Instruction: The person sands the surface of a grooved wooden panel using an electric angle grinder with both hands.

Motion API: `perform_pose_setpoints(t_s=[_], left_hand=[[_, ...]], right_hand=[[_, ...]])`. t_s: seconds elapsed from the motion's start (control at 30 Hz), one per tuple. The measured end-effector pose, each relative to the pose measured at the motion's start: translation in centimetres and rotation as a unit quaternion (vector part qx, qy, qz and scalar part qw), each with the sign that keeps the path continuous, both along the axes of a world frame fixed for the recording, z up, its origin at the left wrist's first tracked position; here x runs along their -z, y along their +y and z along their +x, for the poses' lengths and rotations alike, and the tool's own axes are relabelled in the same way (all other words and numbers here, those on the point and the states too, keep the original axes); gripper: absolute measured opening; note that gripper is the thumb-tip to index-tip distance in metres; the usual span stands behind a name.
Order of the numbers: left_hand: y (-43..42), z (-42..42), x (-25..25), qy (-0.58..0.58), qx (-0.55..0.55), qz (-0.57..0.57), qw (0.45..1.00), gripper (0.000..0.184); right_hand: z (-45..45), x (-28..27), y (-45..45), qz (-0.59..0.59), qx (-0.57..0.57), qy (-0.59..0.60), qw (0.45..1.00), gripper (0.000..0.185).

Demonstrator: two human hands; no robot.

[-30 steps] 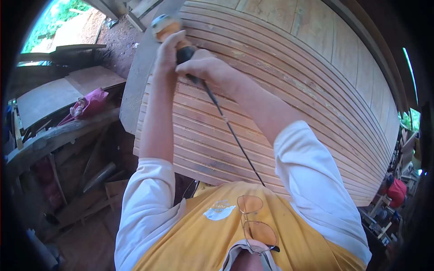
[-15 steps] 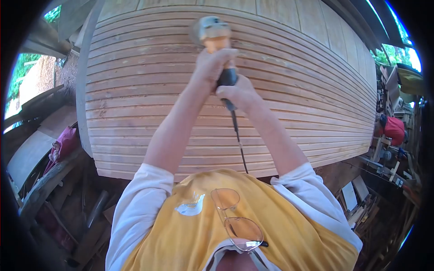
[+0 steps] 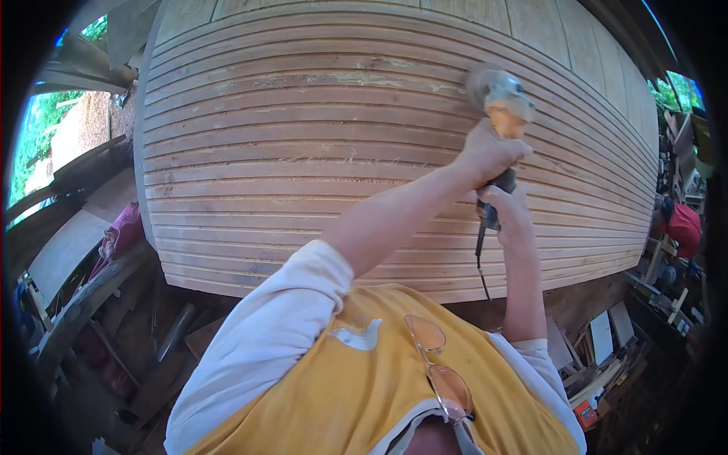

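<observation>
An angle grinder with an orange and black body and a blurred disc is over the upper right of a grooved wooden panel. Wrapped round its front body is my left hand. Behind that, my right hand is closed on the black rear handle. A dark power cord hangs from the back end toward my body. Whether the disc touches the wood cannot be made out. Pale, rough patches mark some of the slats in the panel's upper middle.
Smooth boards line the panel's far side. On the left lie a pink cloth or bag and stacked wood pieces. To the right are a red item and scrap boards. Glasses hang from the yellow shirt.
Both hands have carried the grinder to the right and slightly nearer across the panel. My left arm now reaches across in front of my body. The cord has shifted right too.
</observation>
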State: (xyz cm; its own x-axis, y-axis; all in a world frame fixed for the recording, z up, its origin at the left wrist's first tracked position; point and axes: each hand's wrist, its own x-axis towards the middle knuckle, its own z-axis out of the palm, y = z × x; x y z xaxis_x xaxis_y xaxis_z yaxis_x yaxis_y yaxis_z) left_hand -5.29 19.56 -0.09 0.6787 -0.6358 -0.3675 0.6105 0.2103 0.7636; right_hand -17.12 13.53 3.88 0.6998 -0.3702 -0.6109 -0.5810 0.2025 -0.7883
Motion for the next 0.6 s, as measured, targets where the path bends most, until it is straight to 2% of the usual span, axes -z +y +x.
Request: perform_pose_setpoints(t_s=[0.1,0.17,0.23,0.3,0.43,0.53,0.6], left_hand=[[7.7,2.5,0.3,0.018,-0.073,-0.066,0.995,0.030],[13.4,4.7,-0.3,0.041,-0.102,-0.018,0.994,0.031],[17.4,6.4,-0.9,0.046,-0.154,0.017,0.987,0.030],[19.9,7.6,-1.3,0.051,-0.168,0.015,0.984,0.028],[17.7,6.8,-0.2,0.036,-0.143,-0.017,0.989,0.027],[13.2,4.5,-0.8,0.022,-0.078,-0.028,0.996,0.030],[11.6,3.9,-1.1,0.027,-0.047,-0.011,0.998,0.028]], right_hand=[[3.6,0.6,5.8,0.014,-0.079,-0.032,0.996,0.031],[6.7,1.2,9.5,0.007,-0.162,-0.003,0.987,0.033],[9.5,1.1,12.9,0.039,-0.195,-0.009,0.980,0.033],[11.1,1.2,14.9,-0.003,-0.213,0.003,0.977,0.034],[9.5,0.9,13.2,-0.023,-0.195,0.016,0.980,0.035],[5.8,0.8,9.9,0.021,-0.101,-0.017,0.995,0.036],[4.8,-0.3,9.2,0.035,-0.062,0.005,0.997,0.038]])
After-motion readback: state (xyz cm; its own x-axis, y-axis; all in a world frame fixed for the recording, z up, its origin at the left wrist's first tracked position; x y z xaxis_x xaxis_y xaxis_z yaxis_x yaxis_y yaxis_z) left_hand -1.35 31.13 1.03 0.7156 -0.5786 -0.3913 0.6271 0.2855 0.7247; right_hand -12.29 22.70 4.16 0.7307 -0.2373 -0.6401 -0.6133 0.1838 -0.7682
